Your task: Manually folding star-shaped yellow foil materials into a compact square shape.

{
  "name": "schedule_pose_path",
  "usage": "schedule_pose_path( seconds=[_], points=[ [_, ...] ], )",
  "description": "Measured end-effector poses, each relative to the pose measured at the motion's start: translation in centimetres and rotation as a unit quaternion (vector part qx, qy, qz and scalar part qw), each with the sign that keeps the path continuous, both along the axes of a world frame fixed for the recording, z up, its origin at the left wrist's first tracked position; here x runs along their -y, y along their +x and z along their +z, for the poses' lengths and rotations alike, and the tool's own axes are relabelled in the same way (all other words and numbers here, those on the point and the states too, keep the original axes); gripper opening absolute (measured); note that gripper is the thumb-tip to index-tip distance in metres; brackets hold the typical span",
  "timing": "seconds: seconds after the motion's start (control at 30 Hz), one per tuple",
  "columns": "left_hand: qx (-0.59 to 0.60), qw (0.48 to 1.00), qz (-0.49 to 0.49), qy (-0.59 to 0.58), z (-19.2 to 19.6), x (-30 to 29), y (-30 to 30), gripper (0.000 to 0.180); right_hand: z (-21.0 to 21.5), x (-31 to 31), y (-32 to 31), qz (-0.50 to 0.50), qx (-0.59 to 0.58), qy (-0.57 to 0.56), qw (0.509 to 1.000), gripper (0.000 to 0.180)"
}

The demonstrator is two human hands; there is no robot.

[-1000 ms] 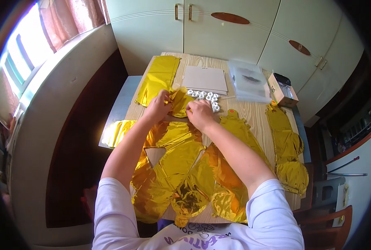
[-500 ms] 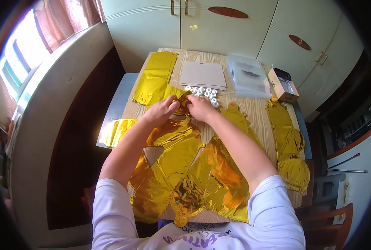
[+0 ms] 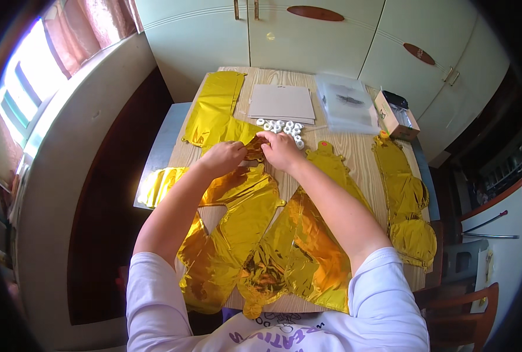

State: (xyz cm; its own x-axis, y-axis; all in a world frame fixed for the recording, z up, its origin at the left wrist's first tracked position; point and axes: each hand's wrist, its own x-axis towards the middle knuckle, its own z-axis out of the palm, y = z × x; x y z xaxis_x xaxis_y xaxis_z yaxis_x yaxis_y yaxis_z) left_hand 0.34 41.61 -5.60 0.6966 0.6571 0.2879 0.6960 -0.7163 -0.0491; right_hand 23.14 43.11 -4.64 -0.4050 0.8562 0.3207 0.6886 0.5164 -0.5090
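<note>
Above the far middle of the table, my left hand [image 3: 225, 158] has its fingers closed on the edge of a shiny gold foil balloon [image 3: 217, 108]. This flat balloon stretches from the far left corner to my hands. Just to the right, my right hand [image 3: 281, 151] pinches the same foil, and a creased, darker flap shows between the two hands. My fingertips are partly hidden. A larger flat gold foil balloon [image 3: 249, 202] lies spread beneath my forearms, creased and reaching the near table edge. Small white rolls [image 3: 296, 134] sit in a cluster just beyond my right hand.
Grey cards [image 3: 281, 102] are stacked at the back of the wooden table [image 3: 360, 154]. Beside them lie clear plastic bags [image 3: 349, 108] and an open cardboard box [image 3: 397, 116] holding a black object. Another gold foil balloon [image 3: 399, 202] runs along the right edge. Pale cabinets [image 3: 313, 41] stand behind.
My left fingers have lowered slightly and drawn a little away from the right hand. The foil flap between my hands looks more spread out. The whole view has shifted slightly.
</note>
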Motion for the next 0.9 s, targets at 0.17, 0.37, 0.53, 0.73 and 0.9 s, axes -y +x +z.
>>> schedule_pose_path(
  seconds=[0.17,0.37,0.53,0.73,0.9],
  points=[
    [0.183,0.976,0.079,-0.090,0.4,-0.2,0.0,0.014,-0.7,1.0,0.3,-0.018,-0.047,0.140,0.989,0.025],
    [0.292,0.890,0.242,-0.252,2.2,-0.8,0.3,0.026,-1.5,2.0,-0.3,-0.001,-0.043,0.149,0.988,0.017],
    [0.397,0.825,0.234,-0.328,1.9,-1.7,-0.3,0.027,-1.6,2.4,-0.2,-0.020,0.043,0.133,0.990,0.021],
    [0.346,0.868,0.261,-0.243,1.5,-1.7,0.0,0.025,0.5,3.4,-0.9,0.046,0.056,0.187,0.980,0.019],
    [0.349,0.863,0.287,-0.227,1.7,-2.0,0.7,0.025,0.6,3.4,-3.1,0.121,0.110,0.328,0.930,0.019]
  ],
)
